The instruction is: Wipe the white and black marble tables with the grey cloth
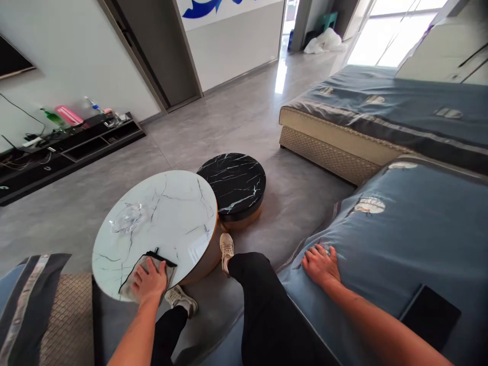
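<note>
My left grip (149, 281) presses flat on a grey cloth (128, 285) on the round white marble table (171, 213); my right grip (321, 265) lies spread on a blue fabric cushion (396, 239).

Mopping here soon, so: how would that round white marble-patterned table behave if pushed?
The table will probably feel heavy for its size, since its top looks like stone on a solid drum base. It seems unlikely to tip easily, and it may scrape rather than roll.

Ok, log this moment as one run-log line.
left hand: pressing grey cloth on white marble-look round table | right hand: flat on blue bedding
</note>
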`<act>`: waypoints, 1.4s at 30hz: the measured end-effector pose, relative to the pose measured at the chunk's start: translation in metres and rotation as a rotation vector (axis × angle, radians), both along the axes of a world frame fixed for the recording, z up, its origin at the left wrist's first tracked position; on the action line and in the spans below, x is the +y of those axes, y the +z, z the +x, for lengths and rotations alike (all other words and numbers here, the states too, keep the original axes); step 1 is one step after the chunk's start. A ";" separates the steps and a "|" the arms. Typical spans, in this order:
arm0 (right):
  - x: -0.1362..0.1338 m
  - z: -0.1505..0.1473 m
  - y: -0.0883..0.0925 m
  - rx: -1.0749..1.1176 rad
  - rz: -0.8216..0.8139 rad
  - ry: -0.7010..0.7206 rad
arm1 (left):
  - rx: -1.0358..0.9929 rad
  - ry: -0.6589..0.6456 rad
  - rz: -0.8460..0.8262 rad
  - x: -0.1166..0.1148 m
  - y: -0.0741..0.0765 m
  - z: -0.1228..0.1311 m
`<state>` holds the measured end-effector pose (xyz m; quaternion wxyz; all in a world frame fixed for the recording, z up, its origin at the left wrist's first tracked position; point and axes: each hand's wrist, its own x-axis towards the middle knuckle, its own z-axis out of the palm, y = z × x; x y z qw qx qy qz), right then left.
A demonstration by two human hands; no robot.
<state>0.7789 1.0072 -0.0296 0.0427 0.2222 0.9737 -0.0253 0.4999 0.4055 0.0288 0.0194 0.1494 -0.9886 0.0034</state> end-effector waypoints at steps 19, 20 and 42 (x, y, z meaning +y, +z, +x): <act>0.006 0.007 -0.011 0.053 -0.019 -0.017 | -0.041 -0.436 0.034 0.286 0.008 -0.144; 0.007 0.007 -0.011 0.054 -0.019 -0.016 | -0.035 -0.440 0.037 0.292 0.009 -0.159; 0.035 0.046 -0.066 -0.148 -0.024 -0.081 | -0.046 -0.347 -0.020 0.258 0.011 -0.508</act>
